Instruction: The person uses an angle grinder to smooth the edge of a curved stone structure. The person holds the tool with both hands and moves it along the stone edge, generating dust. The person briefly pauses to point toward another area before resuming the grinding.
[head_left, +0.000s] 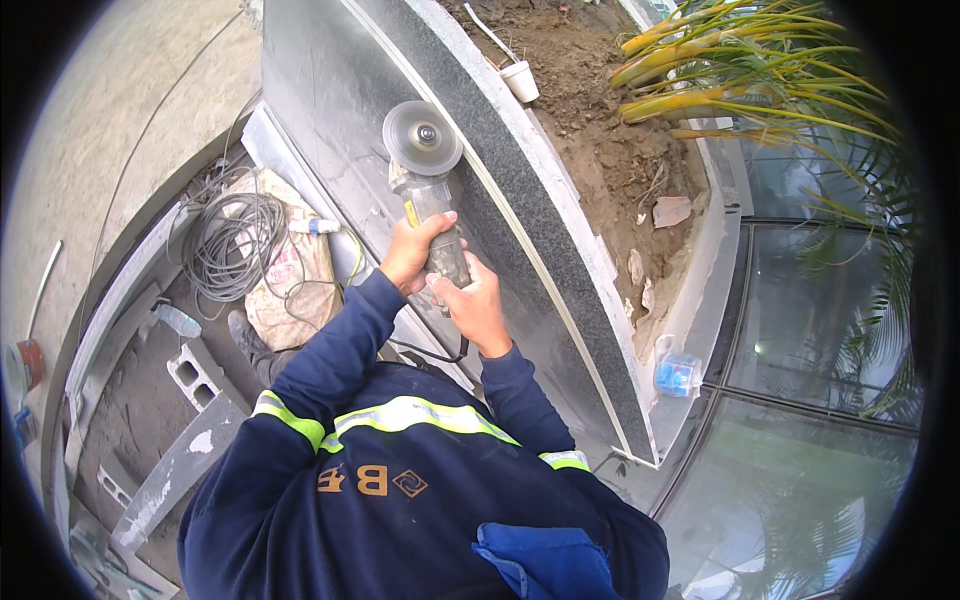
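Nearest, the navy-sleeved left hand (408, 256) is wrapped around the body of an angle grinder (429, 196) while the right hand (480, 308) grasps its rear handle, the tool lying just toward 11 o'clock of the view's centre. Its round disc (423, 138) points to 12 o'clock in front of a long grey slab wall (505, 285), though whether they touch I cannot tell. Farther out from the grinder come a coiled cable (226, 250) on a pale sack (298, 268) at 9 o'clock, a hollow block (194, 373) at 8, a blue-filled clear container (678, 374) at 4, and palm fronds (740, 75) at 2.
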